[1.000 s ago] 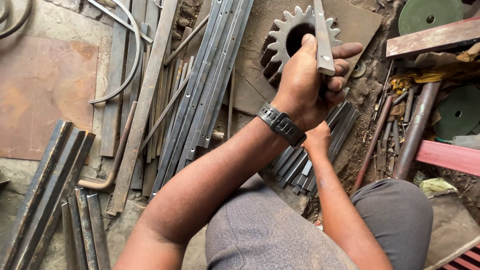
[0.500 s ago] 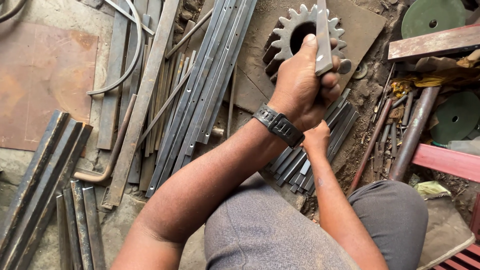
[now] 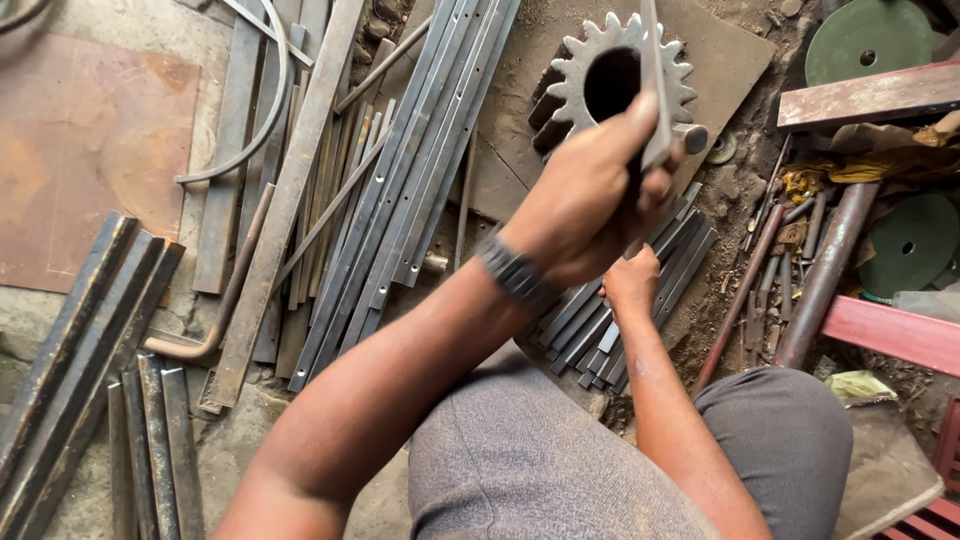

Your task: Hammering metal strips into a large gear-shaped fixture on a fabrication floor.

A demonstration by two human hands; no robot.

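Above the big gear, left hand fingers clamp the flat steel strip; keep it upright. Right hand grip unclear.

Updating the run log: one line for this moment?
left hand: grips flat metal strip upright | right hand: on short strips | gear: behind

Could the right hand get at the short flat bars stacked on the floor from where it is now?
Probably yes. The right hand already rests at the upper edge of the short flat bars, with nothing between them. The left hand above grips a flat metal strip, clear of the stack.
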